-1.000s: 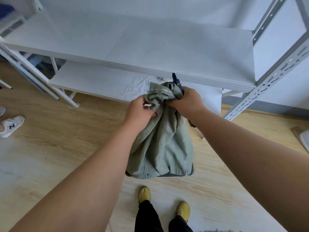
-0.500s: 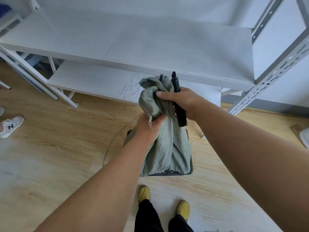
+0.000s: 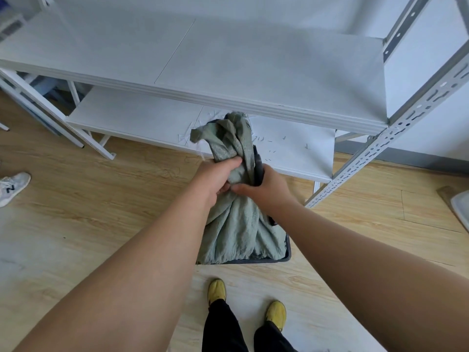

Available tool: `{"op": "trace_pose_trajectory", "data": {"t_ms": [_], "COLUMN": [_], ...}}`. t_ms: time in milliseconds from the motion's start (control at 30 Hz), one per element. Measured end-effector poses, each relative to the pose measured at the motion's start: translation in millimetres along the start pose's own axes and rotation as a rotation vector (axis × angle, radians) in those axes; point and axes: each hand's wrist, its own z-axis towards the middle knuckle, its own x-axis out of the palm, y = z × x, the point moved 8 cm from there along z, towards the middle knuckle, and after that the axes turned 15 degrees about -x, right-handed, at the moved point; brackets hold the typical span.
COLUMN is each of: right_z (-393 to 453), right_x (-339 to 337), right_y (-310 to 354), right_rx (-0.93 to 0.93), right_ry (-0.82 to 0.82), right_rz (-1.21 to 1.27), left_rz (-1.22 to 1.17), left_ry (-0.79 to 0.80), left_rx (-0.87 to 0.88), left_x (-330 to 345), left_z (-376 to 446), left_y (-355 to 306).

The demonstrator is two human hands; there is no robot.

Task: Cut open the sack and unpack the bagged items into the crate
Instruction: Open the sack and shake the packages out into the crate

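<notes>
Head view, hands gripping sack

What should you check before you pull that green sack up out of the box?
1. Left hand grips the sack at its bunched neck: ok.
2. Right hand holds the neck too, with a dark tool pinched against the cloth: ok, but whether a blade is out: cannot tell.
3. Sack bottom hangs inside the crate: ok.
4. Sack already cut open: cannot tell.
5. Bagged items in the crate: cannot tell, the cloth hides them.
6. Feet in yellow shoes stand apart from the crate: ok.
</notes>
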Motion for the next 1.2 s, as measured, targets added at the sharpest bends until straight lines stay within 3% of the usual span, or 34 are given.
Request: {"op": "trace_pose_trajectory", "data": {"t_ms": [167, 300, 400, 467, 533, 667, 867, 1033, 1200], "right_z": [24, 41, 48, 47, 46, 54, 55, 52, 34], "right_x": [-28, -34, -53, -53, -47, -29, -11, -36, -16], "right_y": [32, 36, 38, 28, 26, 42, 51, 46, 41], "right_rx": [-0.171, -0.086, -0.052, 0.073, 0.164, 0.144, 0.087, -0.035, -0.052], "right_ry": [-0.158, -0.069, -0.166, -0.134, -0.054, 0.104, 0.115, -0.093, -0.029], "right_rz": [-0.102, -0.106, -0.017, 0.022, 0.025, 0.040, 0.350, 0.300, 0.310], "left_rz": [-0.058, 0.095, 0.184, 0.318, 0.394, 0.414, 0.154, -0.063, -0.128], "left_ry": [0.131, 0.215, 0.091, 0.016, 0.050, 0.128, -0.102, -0.185, -0.156], "left_rx": [0.228, 0.142, 0.304, 0.308, 0.269, 0.304, 0.258, 0.201, 0.188], "left_x": [2, 4, -22, -31, -26, -6, -13, -34, -34], "left_z": [-20, -24, -24, -18, -16, -18, -11, -8, -13], "left_y": [-38, -36, -39, -21, 3, 22, 15, -16, -36]}}
